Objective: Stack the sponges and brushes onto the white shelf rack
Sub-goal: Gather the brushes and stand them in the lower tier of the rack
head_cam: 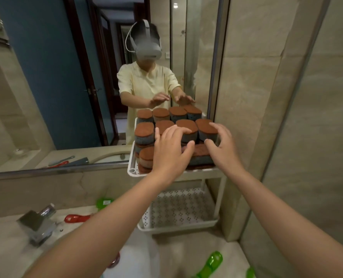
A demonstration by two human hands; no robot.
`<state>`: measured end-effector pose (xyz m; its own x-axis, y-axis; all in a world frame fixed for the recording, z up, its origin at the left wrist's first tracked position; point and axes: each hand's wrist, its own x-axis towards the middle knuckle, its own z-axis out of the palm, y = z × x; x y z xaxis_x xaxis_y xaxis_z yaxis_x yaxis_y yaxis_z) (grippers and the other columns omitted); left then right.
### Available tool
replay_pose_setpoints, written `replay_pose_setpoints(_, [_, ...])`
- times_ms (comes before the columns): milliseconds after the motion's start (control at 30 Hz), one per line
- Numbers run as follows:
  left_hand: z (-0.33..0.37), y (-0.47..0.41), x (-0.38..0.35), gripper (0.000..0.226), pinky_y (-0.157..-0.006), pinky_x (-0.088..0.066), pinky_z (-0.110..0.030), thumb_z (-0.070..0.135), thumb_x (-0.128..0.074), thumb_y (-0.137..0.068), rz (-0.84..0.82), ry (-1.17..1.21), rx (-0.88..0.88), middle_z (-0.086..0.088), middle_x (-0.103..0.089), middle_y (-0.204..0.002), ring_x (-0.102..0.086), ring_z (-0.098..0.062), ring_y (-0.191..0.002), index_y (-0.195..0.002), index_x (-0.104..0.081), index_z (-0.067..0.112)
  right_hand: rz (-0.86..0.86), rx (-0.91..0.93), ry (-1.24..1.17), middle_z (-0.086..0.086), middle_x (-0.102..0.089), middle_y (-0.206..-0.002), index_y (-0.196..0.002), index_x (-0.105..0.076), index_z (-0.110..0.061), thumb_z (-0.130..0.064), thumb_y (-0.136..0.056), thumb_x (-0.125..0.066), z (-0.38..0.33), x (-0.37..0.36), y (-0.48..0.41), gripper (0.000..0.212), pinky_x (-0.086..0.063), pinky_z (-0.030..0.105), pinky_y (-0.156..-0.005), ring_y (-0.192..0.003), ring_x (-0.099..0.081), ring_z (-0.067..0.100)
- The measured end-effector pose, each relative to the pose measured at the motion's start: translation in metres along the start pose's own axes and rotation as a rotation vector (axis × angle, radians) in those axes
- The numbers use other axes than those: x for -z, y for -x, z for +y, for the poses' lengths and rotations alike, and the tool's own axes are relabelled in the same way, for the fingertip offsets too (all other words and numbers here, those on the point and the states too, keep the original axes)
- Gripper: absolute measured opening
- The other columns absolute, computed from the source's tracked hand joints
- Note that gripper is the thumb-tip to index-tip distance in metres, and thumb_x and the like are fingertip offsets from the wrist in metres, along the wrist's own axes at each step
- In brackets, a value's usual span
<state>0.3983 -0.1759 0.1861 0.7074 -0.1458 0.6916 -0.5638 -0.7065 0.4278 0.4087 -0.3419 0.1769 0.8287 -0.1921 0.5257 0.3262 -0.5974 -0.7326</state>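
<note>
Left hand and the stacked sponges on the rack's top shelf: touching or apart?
Touching. The head view shows the left hand lying on the sponges, fingertips pressing their tops.

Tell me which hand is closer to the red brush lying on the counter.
Left. The left hand is over the sponges, on the red brush's side; the right hand is farther right, by the wall.

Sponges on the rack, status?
Both hands open, steadying sponges stacked on top tier. Lower tier bare. Brushes on counter.

Brown-topped, grey-sided sponges (186,127) sit stacked in rows, filling the top tier of the white shelf rack (132,171); its perforated lower tier is bare. Green brushes (210,263) and a red brush (76,218) lie on the bench (6,247).
</note>
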Motion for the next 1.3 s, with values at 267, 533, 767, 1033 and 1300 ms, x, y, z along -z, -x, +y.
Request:
replay_pose_setpoints(267, [0.000, 0.098, -0.001, 0.027, -0.097, -0.037, -0.019, 0.021, -0.052, -0.087, 0.032, 0.148, -0.056, 0.013, -0.057, -0.113, -0.049, -0.003, -0.113, -0.113, -0.058, 0.025, 0.143, 0.102, -0.150, -0.008, -0.056, -0.119, -0.112, -0.064, -0.026, -0.008, -0.079, -0.049, -0.003, -0.003, 0.106, 0.040, -0.038, 0.015, -0.100, -0.118, -0.049, 0.000])
replay_pose_setpoints(533, [-0.008, 0.177, -0.025, 0.029, -0.094, -0.040, -0.024, 0.019, -0.052, -0.086, -0.144, 0.155, 0.121, 0.015, -0.057, -0.112, -0.050, -0.005, -0.110, -0.114, -0.059, 0.026, -0.032, -0.069, -0.114, -0.014, -0.052, -0.117, -0.110, -0.064, -0.028, -0.010, -0.079, -0.049, 0.036, -0.015, 0.186, 0.039, -0.041, 0.017, -0.096, -0.117, -0.051, 0.006])
replay_pose_setpoints(767, [-0.025, 0.241, -0.046, 0.034, -0.092, -0.045, -0.030, 0.022, -0.052, -0.085, -0.356, 0.134, 0.304, 0.014, -0.057, -0.115, -0.050, -0.006, -0.110, -0.118, -0.058, 0.030, -0.280, -0.193, 0.021, -0.011, -0.053, -0.118, -0.114, -0.061, -0.031, -0.012, -0.083, -0.051, 0.077, -0.033, 0.238, 0.038, -0.041, 0.030, -0.101, -0.118, -0.049, 0.010])
replay_pose_setpoints(1033, [-0.044, 0.299, -0.067, 0.044, -0.095, -0.044, -0.031, 0.033, -0.055, -0.088, -0.867, -0.017, 0.513, 0.003, -0.055, -0.129, -0.049, -0.015, -0.121, -0.131, -0.056, 0.027, -0.854, -0.281, 0.402, 0.001, -0.044, -0.147, -0.141, -0.047, -0.023, -0.011, -0.088, -0.052, 0.118, -0.052, 0.271, 0.055, -0.032, 0.029, -0.108, -0.138, -0.034, 0.020])
replay_pose_setpoints(1300, [-0.046, 0.322, -0.074, 0.042, -0.089, -0.047, -0.038, 0.032, -0.055, -0.086, -0.976, -0.045, 0.573, -0.004, -0.058, -0.119, -0.052, -0.023, -0.112, -0.127, -0.058, 0.023, -1.068, -0.139, 0.667, 0.004, -0.035, -0.149, -0.145, -0.040, -0.024, -0.016, -0.088, -0.053, 0.129, -0.067, 0.279, 0.059, -0.028, 0.030, -0.112, -0.140, -0.029, 0.022])
